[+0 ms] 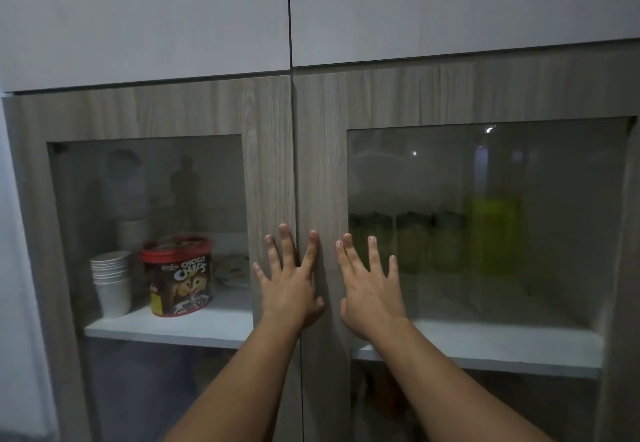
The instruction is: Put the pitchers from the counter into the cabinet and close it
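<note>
Now we press both spread palms, left hand [291, 285] and right hand [370, 289], evenly beside the cabinet [322, 164] seam until flush.

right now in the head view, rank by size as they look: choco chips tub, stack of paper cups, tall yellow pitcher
1. tall yellow pitcher, though blurred behind the glass
2. choco chips tub
3. stack of paper cups, nearly as tall as the tub but narrower

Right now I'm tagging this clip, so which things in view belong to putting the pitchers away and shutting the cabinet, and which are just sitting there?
Part of the job:
- left hand, flat on the left door
- right hand, flat on the right door
- greenish pitchers, blurry behind the right glass

Just sitting there:
- paper cups
- Choco Chips tub
- plate
</note>
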